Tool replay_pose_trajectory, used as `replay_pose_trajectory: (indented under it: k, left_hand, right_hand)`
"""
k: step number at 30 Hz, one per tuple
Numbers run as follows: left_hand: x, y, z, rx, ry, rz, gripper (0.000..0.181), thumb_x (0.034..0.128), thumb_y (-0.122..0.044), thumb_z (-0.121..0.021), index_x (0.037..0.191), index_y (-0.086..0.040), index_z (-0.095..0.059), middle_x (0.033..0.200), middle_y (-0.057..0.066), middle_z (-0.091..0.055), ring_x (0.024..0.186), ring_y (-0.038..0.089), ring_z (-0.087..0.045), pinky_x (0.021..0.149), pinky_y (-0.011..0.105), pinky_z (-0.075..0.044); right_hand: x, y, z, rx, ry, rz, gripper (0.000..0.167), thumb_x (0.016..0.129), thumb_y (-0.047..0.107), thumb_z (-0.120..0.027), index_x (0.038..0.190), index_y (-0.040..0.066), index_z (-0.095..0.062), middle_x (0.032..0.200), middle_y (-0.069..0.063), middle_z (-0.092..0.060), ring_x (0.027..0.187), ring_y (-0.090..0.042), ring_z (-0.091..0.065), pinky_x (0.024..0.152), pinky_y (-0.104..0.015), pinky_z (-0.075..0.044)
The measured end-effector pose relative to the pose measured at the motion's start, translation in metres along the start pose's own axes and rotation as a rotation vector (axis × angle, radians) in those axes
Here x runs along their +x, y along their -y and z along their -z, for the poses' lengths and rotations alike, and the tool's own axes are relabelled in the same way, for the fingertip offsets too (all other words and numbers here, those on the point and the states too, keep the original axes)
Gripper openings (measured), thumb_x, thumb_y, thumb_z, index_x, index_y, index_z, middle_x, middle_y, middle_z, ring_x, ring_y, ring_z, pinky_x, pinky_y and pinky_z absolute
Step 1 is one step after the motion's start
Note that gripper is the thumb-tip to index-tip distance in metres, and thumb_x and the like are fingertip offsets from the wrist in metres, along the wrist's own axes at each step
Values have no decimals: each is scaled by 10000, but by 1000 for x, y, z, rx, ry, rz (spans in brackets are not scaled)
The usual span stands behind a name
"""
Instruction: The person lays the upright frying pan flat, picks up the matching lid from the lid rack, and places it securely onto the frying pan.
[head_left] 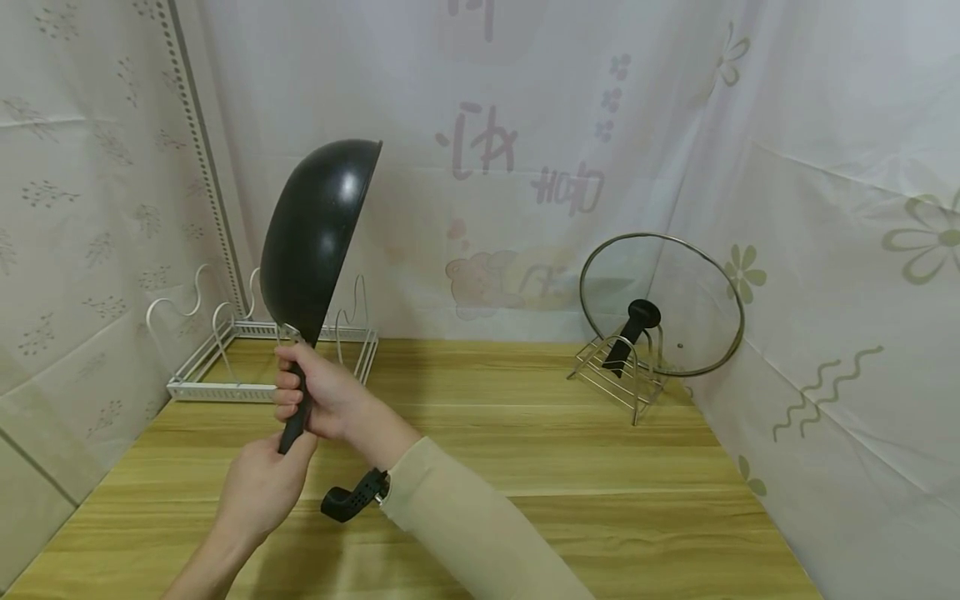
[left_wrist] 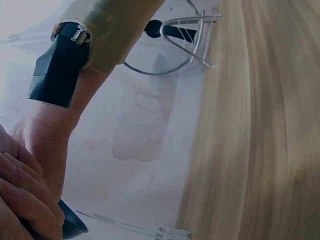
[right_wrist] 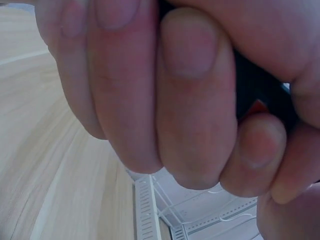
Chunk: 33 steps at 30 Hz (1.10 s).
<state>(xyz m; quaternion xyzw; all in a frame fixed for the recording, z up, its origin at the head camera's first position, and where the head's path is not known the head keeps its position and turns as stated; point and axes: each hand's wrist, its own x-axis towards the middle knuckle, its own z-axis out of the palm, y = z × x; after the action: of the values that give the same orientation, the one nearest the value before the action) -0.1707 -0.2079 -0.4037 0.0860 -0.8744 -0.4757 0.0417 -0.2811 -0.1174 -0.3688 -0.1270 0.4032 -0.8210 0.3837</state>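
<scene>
A black deep pan (head_left: 318, 233) is held up on its side in the head view, its rounded outside to the left and its handle (head_left: 294, 432) pointing down. My right hand (head_left: 330, 396) grips the handle just below the pan, fingers curled round it. Lower down, my left hand (head_left: 262, 487) holds the handle's end, its thumb along it and its fingers mostly hidden. Curled fingers (right_wrist: 195, 110) cover much of the dark handle (right_wrist: 250, 87) in the right wrist view. A bit of the pan (left_wrist: 72, 222) shows beside the hands in the left wrist view.
A white rack (head_left: 225, 392) with curved wire dividers stands behind the hands at the left. At the back right, a glass lid (head_left: 693, 308) with a black knob leans in a small wire stand (head_left: 635, 392). Printed cloth hangs around the wooden table (head_left: 525, 467).
</scene>
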Motion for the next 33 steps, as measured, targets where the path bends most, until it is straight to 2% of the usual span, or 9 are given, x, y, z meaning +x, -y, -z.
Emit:
replay_pose_trajectory:
  k: [13,22,33]
  left_hand:
    - [-5,-10,2,11,0,-31,423,1060,-261,-528,660,-145,-459,539,-53,-408,441,120,-357,420,282,-317]
    - [-6,-14,0,-34,44,-6,433,1086,-301,-533,687,-146,-466,535,-63,-395,438,115,-344,420,279,-318]
    - [-6,-18,1,-26,26,-28,421,1077,-288,-529,686,-144,-468,535,-60,-398,440,118,-347,419,288,-321]
  right_hand:
    - [-9,7,-5,-12,24,24,345,1117,291,-504,781,244,-438,648,120,-312,521,-28,-291,531,-159,-295]
    - [-18,12,-2,-36,64,35,360,1131,311,-484,781,248,-428,648,125,-331,525,-21,-332,546,-156,-326]
    - [-19,18,-3,-46,95,38,357,1140,314,-466,792,245,-423,651,124,-342,521,-21,-358,549,-155,-345]
